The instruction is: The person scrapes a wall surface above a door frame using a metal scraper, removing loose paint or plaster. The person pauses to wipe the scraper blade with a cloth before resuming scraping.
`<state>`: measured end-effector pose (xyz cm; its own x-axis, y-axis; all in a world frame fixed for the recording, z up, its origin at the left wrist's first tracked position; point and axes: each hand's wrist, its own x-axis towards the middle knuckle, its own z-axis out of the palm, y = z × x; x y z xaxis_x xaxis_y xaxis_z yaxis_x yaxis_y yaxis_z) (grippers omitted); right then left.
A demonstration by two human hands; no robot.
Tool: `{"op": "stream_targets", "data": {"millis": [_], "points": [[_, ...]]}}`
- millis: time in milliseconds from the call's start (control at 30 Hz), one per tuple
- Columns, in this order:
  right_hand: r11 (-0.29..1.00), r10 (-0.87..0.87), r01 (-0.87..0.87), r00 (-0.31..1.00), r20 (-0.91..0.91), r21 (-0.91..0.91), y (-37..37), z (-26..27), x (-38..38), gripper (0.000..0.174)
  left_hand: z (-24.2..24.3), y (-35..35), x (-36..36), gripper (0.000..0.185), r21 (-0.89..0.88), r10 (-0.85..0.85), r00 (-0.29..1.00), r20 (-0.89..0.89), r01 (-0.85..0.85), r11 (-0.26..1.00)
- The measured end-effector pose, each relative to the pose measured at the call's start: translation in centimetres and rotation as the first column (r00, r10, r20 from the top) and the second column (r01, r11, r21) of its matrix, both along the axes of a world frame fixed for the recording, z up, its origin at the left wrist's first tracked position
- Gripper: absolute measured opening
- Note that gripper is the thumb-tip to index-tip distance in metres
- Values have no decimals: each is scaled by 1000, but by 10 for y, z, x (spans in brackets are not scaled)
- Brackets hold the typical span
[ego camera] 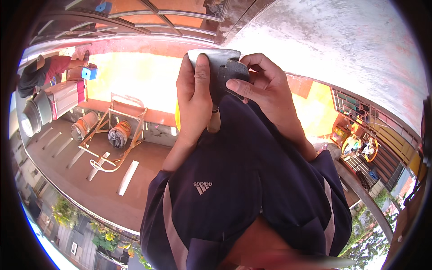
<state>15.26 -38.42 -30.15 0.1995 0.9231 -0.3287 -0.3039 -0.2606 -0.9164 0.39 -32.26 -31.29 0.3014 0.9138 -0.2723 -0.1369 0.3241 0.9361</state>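
In front of my chest I hold a wide-bladed metal scraper (215, 55), its blade pointing away from me. My left hand (195, 91) grips it, with the thumb lying flat along the blade face. Below the palm shows part of its wooden handle (213, 124). My right hand (265, 81) pinches a torn, dark grey piece of what looks like sandpaper (233, 75) between thumb and fingers. That piece lies against the right side of the blade and covers part of it. Fingers behind the blade are mostly hidden.
To the left stand a rusty metal frame (109, 135), two buckets (119, 133) and stacked basins (42, 109). Beyond them a person (50, 69) is near a blue box (89, 73). A paned window (162, 17) and a pale wall (337, 50) rise ahead. A metal gate (378, 135) is at right.
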Motion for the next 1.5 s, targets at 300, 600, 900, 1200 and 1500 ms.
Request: {"op": "stream_targets", "data": {"millis": [300,600,900,1200,1500], "points": [[999,39,-39,999,-3,-22,10,-18,-1,47,-10,-1,-4,28,-171,-133,952,277,185,968],[944,324,-324,946,10,64,1,-30,-20,78,-18,2,-5,25,-75,25,977,212,-9,997],[914,398,-397,917,1,82,-6,-31,-12,23,-12,17,-15,37,258,24,999,34,-32,966],[959,88,-158,955,282,234,-10,-21,7,26,-19,13,-30,36,147,165,948,271,-210,967],[916,233,-331,898,373,225,-2,-17,-22,60,-13,3,-29,17,110,33,956,293,-68,992]]}}
